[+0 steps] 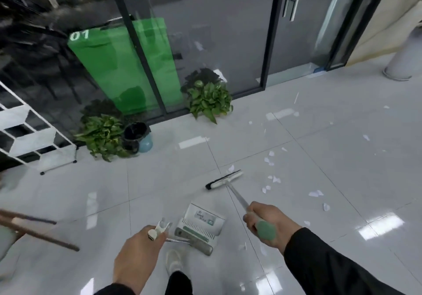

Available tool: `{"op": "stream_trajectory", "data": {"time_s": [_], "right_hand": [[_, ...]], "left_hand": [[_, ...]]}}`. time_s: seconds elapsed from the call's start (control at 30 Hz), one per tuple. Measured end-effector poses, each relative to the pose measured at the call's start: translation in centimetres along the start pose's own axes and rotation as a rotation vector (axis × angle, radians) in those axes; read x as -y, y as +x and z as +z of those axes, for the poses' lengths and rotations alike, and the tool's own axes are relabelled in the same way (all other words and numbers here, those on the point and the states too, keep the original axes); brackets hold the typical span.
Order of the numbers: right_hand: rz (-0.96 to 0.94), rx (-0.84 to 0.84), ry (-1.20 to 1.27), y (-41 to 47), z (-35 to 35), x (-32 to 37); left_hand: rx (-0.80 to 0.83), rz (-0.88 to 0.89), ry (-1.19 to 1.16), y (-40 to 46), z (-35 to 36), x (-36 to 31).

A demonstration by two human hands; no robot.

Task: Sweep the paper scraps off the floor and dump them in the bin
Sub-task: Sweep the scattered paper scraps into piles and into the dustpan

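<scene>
We've got the right hand (266, 222) wrapped round the green grip end of the broom (225, 179), its head down on the tiled floor (159, 180) with one paper scrap touching its far edge. Left hand (137, 256) is closed on the white top of the dustpan handle; the dustpan (201, 225) sits on the floor just ahead of our shoe (173, 260), between the two hands. Can't tell if any scraps are in the pan, we only see a label on its inner face. Paper scraps (272, 179) are scattered to the right of the broom head and further out across the tiles, a few near our right sleeve. The bin (134, 135), black-lined, stands by the glass wall (217, 32) next to a potted plant (100, 135); contents not visible from here. Second potted plant (209, 97) is further right along the glass.
</scene>
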State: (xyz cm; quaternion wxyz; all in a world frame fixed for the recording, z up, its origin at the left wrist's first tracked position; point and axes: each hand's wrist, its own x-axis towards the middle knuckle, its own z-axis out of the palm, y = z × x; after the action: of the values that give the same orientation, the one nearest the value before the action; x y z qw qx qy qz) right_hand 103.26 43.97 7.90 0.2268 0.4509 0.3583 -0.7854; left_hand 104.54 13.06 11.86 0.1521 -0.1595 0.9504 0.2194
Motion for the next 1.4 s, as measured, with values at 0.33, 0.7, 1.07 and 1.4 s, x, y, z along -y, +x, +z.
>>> {"op": "stream_trajectory", "data": {"time_s": [0.33,0.7,1.07,1.4], "right_hand": [[-0.026,-0.16,0.048,21.4,13.9,7.4],[0.08,-0.472,0.247,17.5,7.1,0.6],[0.117,-0.805,0.296,5.7,-2.5,-12.4],[-0.021,-0.587,0.25,-1.3,-2.6,-17.6]], "left_hand": [[0.256,0.236,0.206,30.1,-3.7,-6.1],[0.426,0.643,0.465,39.8,-2.7,-12.1],[0.516,0.827,0.472,33.0,1.4,-15.4],[0.438,0.8,0.386,24.1,1.7,-10.7]]}}
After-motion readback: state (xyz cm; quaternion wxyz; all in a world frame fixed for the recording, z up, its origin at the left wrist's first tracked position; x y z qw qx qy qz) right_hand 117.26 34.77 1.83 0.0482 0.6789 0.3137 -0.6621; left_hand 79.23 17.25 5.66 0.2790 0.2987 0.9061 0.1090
